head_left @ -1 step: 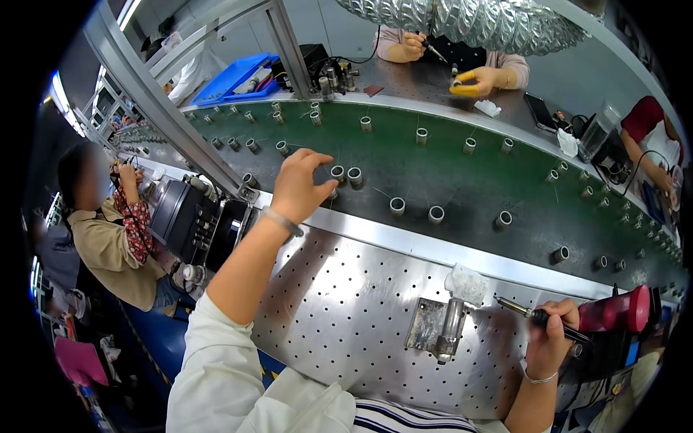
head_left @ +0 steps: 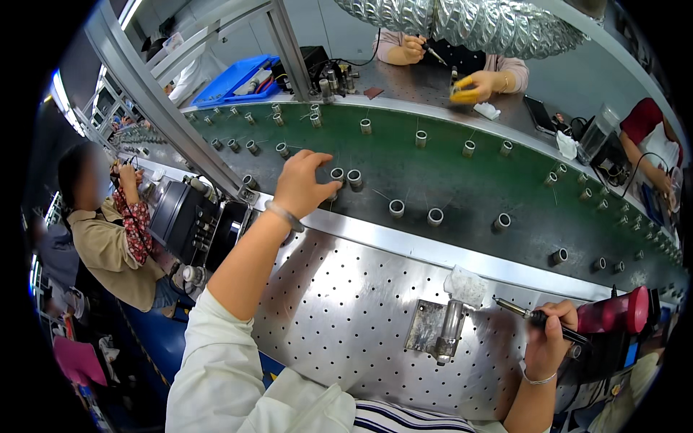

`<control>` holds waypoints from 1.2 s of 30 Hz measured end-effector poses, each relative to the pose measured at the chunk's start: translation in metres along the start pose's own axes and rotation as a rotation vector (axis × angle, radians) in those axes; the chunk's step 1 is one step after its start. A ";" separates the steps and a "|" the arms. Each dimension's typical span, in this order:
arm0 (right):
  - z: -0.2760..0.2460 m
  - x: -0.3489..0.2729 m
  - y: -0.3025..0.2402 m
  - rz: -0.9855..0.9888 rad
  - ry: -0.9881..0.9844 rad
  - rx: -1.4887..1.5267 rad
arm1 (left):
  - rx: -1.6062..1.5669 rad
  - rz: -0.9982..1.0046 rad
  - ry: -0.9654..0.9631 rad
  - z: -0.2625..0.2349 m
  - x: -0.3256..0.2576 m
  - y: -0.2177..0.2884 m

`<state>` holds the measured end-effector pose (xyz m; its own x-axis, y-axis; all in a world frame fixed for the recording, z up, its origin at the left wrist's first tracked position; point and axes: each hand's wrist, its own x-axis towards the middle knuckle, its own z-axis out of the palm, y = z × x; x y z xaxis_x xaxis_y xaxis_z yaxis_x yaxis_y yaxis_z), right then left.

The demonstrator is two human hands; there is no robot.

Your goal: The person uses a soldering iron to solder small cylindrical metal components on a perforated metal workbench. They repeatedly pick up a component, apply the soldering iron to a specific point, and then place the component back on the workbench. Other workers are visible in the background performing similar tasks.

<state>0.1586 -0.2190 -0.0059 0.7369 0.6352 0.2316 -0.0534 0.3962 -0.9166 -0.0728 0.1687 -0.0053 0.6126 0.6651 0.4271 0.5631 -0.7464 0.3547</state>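
Observation:
My left hand (head_left: 307, 184) reaches over the dark green conveyor belt (head_left: 447, 177), thumb and index finger apart. A small metal cylinder (head_left: 332, 195) is partly hidden beside the thumb; contact with it is unclear. Two more upright metal cylinders, a nearer-left one (head_left: 337, 175) and its neighbour (head_left: 354, 178), stand just right of the fingertips. In my right hand (head_left: 550, 339) is a soldering iron (head_left: 538, 316) with a black handle, its tip pointing left. Left of that tip, a metal fixture with a horizontal tube (head_left: 451, 328) sits on the perforated metal worktop (head_left: 346, 310), touching a whitish pad (head_left: 468, 286).
Several metal cylinders with thin wires stand along the belt. A pink-red container (head_left: 613, 310) is beside my right hand. An aluminium post (head_left: 166, 101) rises left of my arm. Across the belt, a co-worker's hand (head_left: 480, 85) wears yellow finger covers; a silver duct (head_left: 462, 25) hangs above.

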 end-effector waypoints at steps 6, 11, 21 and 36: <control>-0.006 -0.001 -0.004 0.033 0.018 0.027 | -0.035 -0.167 -0.277 0.026 0.024 -0.002; -0.004 -0.001 -0.004 0.035 -0.010 0.024 | -0.015 0.110 -0.249 0.034 0.023 0.018; 0.003 -0.001 -0.005 -0.061 0.030 -0.017 | -0.069 0.293 0.064 0.029 0.009 0.092; 0.003 -0.005 -0.007 0.002 -0.064 0.049 | -1.372 -0.335 -1.208 0.015 -0.034 0.160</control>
<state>0.1532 -0.2228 0.0003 0.6919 0.6768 0.2513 -0.0890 0.4254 -0.9006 0.0043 0.0273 0.0246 0.9450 -0.0357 -0.3251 0.3191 0.3187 0.8925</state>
